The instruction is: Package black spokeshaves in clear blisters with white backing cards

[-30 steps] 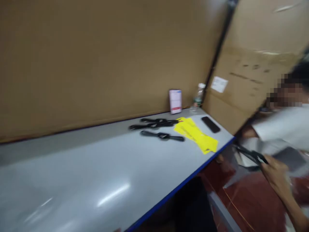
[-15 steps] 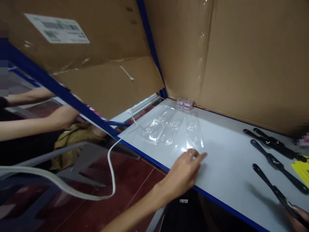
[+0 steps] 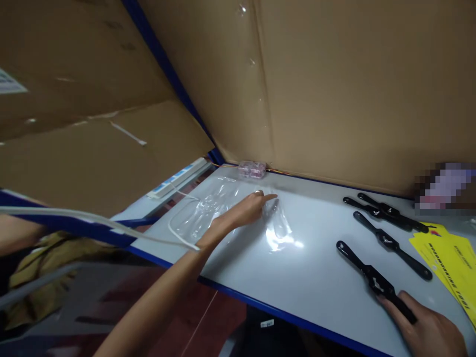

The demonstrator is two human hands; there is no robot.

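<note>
My left hand [image 3: 248, 210] reaches across the grey table [image 3: 316, 277] and rests its fingers on clear plastic blister trays [image 3: 277, 225] lying flat near the back left corner. My right hand [image 3: 427, 329] sits at the table's near right edge with its fingers on the end of a black long-handled tool [image 3: 374, 280]. Three more black tools of the same kind [image 3: 386, 233] lie further back on the right. It is unclear whether either hand has a firm grip.
Cardboard walls [image 3: 334, 89] close off the back and left. A small pink box [image 3: 252, 169] sits in the back corner. Yellow printed cards [image 3: 449, 258] lie at far right. A white power strip [image 3: 178, 177] and cable [image 3: 178, 235] lie left of the table.
The view swung from the table's right end to its left. My left hand moved further onto the clear trays. My right hand brought a black tool down onto the table.
</note>
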